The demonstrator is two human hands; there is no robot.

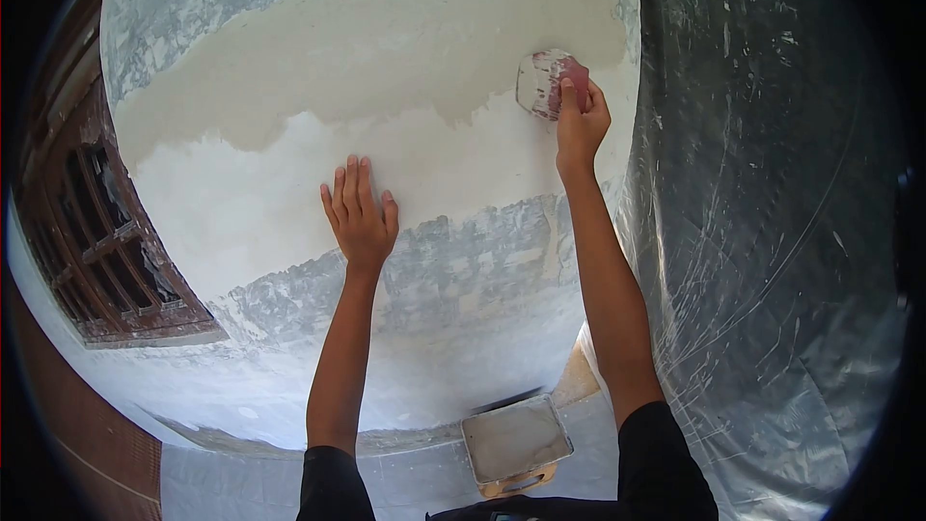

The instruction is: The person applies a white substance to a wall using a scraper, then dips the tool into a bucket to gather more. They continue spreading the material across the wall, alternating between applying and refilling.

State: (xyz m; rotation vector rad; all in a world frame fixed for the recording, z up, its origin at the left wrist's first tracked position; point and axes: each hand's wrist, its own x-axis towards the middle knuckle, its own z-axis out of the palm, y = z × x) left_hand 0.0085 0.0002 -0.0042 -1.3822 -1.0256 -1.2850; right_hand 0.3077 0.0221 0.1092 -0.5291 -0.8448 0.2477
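A reddish-pink scraper (567, 83), smeared with pale plaster, is pinched in my right hand (583, 125) against the upper right part of the wall (415, 159). My left hand (360, 212) lies flat on the white plastered area, fingers spread, holding nothing. Above it runs a broad beige band of plaster (386, 29) that looks damp. Below my left hand the surface turns patchy grey. The scraper's left edge touches the wall near the border between beige and white.
A wooden window frame with bars (116, 241) is at the left. Dark plastic sheeting (772, 183), splashed with white, hangs at the right. A square tray of greyish material (516, 439) with a wooden handle stands low in front, over pale sheeting (241, 487).
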